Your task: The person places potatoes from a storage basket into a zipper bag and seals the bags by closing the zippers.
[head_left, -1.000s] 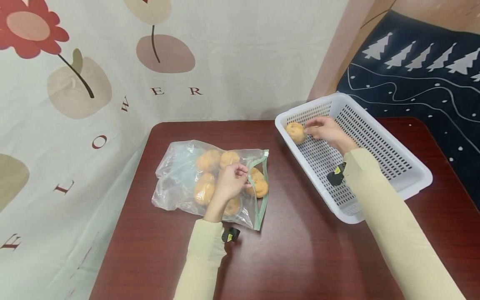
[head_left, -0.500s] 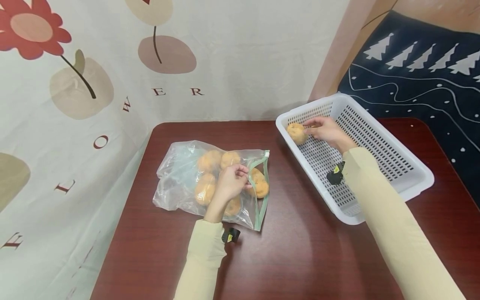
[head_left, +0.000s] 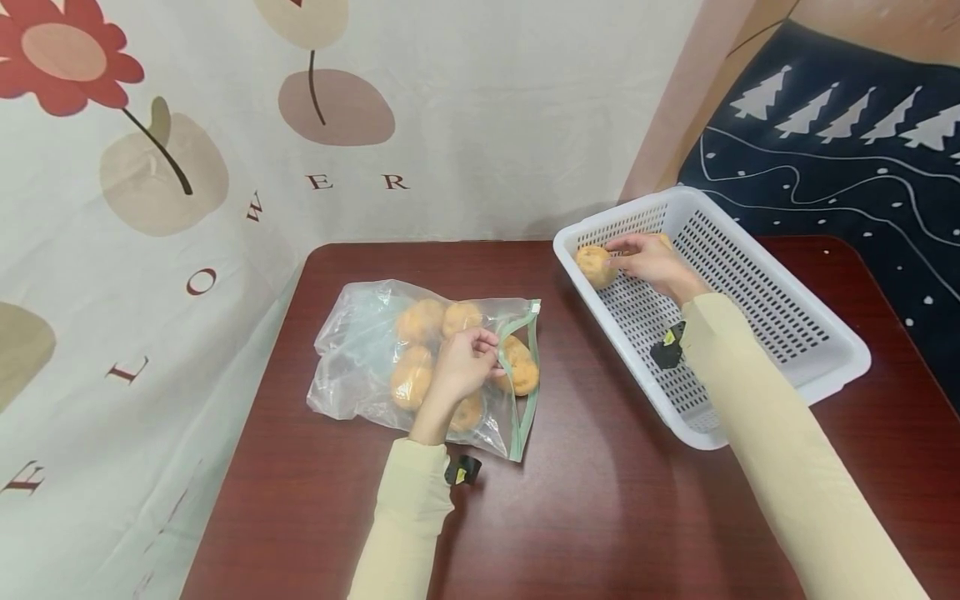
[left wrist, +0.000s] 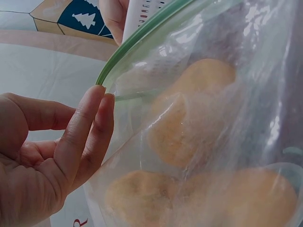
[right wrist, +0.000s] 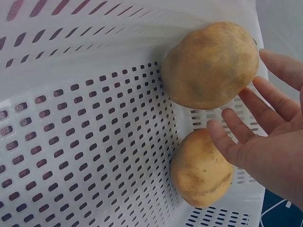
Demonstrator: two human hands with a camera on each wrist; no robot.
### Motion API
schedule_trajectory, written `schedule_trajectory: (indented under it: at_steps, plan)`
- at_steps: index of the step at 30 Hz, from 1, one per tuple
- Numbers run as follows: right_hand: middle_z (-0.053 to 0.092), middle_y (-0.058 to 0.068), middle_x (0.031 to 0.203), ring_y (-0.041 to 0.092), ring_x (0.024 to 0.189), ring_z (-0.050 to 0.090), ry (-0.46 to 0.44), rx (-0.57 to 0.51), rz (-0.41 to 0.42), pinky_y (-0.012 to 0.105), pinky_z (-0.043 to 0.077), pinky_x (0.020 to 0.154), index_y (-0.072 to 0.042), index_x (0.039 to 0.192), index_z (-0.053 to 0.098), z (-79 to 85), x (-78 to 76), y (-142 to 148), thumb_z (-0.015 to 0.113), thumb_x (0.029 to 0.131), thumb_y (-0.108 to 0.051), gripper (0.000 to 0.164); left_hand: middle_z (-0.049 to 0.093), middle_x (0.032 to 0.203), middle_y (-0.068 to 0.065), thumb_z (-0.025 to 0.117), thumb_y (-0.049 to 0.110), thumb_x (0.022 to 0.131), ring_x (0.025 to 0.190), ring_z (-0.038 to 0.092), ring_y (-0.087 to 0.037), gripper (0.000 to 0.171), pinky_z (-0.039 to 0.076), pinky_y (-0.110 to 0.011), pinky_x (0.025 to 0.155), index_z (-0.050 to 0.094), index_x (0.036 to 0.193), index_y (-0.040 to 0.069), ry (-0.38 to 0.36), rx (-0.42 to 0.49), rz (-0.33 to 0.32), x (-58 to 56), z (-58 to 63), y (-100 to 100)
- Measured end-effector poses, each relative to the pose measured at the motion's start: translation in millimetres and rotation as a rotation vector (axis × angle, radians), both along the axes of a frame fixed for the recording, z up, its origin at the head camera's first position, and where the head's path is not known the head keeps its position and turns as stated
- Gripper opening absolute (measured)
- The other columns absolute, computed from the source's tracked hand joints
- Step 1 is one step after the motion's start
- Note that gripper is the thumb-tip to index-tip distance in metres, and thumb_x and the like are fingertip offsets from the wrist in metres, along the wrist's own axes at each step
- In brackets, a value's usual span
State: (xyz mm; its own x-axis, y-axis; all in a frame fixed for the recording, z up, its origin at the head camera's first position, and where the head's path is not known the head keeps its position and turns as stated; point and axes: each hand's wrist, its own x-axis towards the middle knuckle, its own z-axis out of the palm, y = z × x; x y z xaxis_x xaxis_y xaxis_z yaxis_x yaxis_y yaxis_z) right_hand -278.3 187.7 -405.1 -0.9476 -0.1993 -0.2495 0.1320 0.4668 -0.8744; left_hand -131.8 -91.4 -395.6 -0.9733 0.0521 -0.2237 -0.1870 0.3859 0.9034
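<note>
My left hand point(head_left: 467, 362) pinches the green-edged mouth of a clear zip bag point(head_left: 348, 358). Inside the bag are several potatoes point(head_left: 411, 379), seen through the plastic in the left wrist view too. One potato point(head_left: 520, 375) shows near the bag's opening. Over at the back left corner of a white basket is my right hand point(head_left: 651, 260), fingers loosely extended, their tips at the side of a potato point(head_left: 595, 267). A second potato point(right wrist: 201, 168) lies just below the fingers in the right wrist view; in the head view the hand mostly hides it.
The white perforated basket point(head_left: 757, 350) stands at the right of the dark red table point(head_left: 570, 500), with raised walls all round. Behind the table hangs a pale flower-print cloth point(head_left: 480, 117), and a dark cloth point(head_left: 832, 175) with white trees is at the right.
My right hand has shifted very slightly left at the potato in the basket, and more of the second potato shows behind it. The left hand keeps its place on the bag.
</note>
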Motion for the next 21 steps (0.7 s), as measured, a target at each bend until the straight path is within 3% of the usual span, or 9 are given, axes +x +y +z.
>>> schedule_trajectory:
  at_steps: [4, 9, 15, 21]
  plan:
    - [0.048, 0.018, 0.121, 0.019, 0.097, 0.045, 0.014, 0.013, 0.006, 0.039, 0.045, 0.084, 0.006, 0.120, 0.050, -0.1, 0.7, 1, 0.058, 0.088, -0.006, 0.035, 0.058, 0.083, -0.015, 0.051, -0.009, 0.083, 0.064, 0.062, -0.020, 0.013, 0.059, -0.023, 0.059, 0.058, 0.094, -0.008, 0.003, 0.011, 0.000, -0.2, -0.6, 0]
    - [0.052, 0.015, 0.105, 0.019, 0.091, 0.046, 0.022, 0.045, 0.004, 0.038, 0.047, 0.083, 0.004, 0.120, 0.052, 0.6, 3.1, 3, 0.062, 0.086, -0.009, 0.038, 0.058, 0.082, -0.015, 0.052, -0.010, 0.082, 0.064, 0.062, -0.020, 0.013, 0.059, -0.022, 0.058, 0.058, 0.094, -0.008, 0.006, 0.015, 0.005, 0.2, -0.9, 0]
    - [0.048, 0.010, 0.099, 0.020, 0.089, 0.044, -0.022, 0.015, 0.035, 0.047, 0.044, 0.089, 0.003, 0.121, 0.052, -1.9, 6.7, 5, 0.063, 0.085, -0.010, 0.040, 0.059, 0.083, -0.016, 0.052, -0.010, 0.082, 0.063, 0.062, -0.020, 0.014, 0.059, -0.022, 0.058, 0.058, 0.094, -0.009, 0.012, 0.011, -0.003, 0.7, -1.0, 0]
    - [0.052, 0.012, 0.102, 0.017, 0.088, 0.045, 0.008, 0.000, 0.039, 0.039, 0.045, 0.084, 0.007, 0.117, 0.054, -3.7, 10.0, 3, 0.068, 0.081, -0.011, 0.042, 0.059, 0.083, -0.015, 0.052, -0.010, 0.082, 0.062, 0.062, -0.018, 0.014, 0.059, -0.023, 0.058, 0.058, 0.094, -0.008, 0.007, 0.002, -0.012, 1.2, -0.3, 0]
